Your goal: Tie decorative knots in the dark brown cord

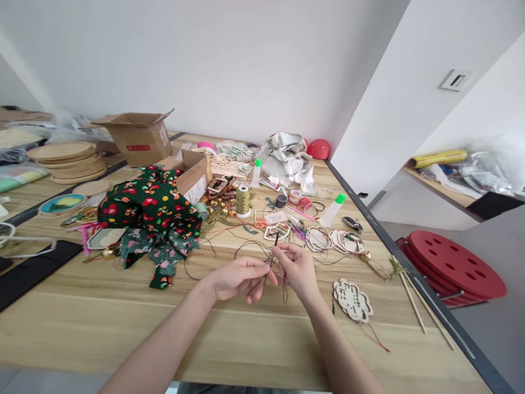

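Note:
Dark thin cord (285, 293) runs in loops between my two hands, above the front middle of the wooden table. My left hand (243, 278) pinches the cord between thumb and fingers. Close beside it, my right hand (298, 269) also has its fingertips closed on the cord. A loop dangles below the fingers, and more strands curl on the table behind. Just beyond the hands lie a flat wooden tag with lettering (276, 232) and purple scissors (298, 231). A cloud-shaped wooden plaque (353, 300) with a red string rests to the right of my right hand.
Patterned dark fabric (150, 205) is heaped at left. Behind stand cardboard boxes (137, 139), a gold thread spool (243, 201) and green-capped bottles (333, 210). Thin sticks (414, 301) lie near the table's right edge (451, 323). Red stools (451, 262) are stacked beyond it.

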`<state>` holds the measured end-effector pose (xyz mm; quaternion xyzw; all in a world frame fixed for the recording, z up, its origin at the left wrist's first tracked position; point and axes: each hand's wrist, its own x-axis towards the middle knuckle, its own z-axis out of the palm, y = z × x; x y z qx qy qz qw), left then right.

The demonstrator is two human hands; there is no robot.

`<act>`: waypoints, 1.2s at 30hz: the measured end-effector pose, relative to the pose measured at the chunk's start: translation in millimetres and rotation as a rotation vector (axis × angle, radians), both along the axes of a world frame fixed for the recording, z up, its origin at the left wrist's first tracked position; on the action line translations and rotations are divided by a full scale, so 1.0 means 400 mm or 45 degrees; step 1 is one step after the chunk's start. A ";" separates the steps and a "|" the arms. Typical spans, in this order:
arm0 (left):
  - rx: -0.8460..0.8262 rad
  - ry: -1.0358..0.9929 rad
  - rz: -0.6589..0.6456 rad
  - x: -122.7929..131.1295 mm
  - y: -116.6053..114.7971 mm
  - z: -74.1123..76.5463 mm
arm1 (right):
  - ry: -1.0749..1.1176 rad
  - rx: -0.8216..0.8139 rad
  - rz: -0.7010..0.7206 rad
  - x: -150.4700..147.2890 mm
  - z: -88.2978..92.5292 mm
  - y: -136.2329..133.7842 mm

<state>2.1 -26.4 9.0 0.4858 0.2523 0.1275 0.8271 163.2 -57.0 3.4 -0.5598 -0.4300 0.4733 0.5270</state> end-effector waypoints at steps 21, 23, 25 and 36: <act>0.478 0.326 0.775 0.005 0.027 -0.022 | 0.059 0.206 -0.235 0.022 0.020 0.003; 0.883 0.553 1.091 -0.009 0.049 -0.038 | 0.056 0.199 -0.252 0.022 0.022 0.004; 1.340 0.726 1.308 -0.020 0.058 -0.046 | 0.044 0.182 -0.237 0.019 0.020 0.003; 1.463 0.509 0.636 0.039 -0.017 -0.023 | -0.011 0.175 -0.093 0.005 -0.008 0.003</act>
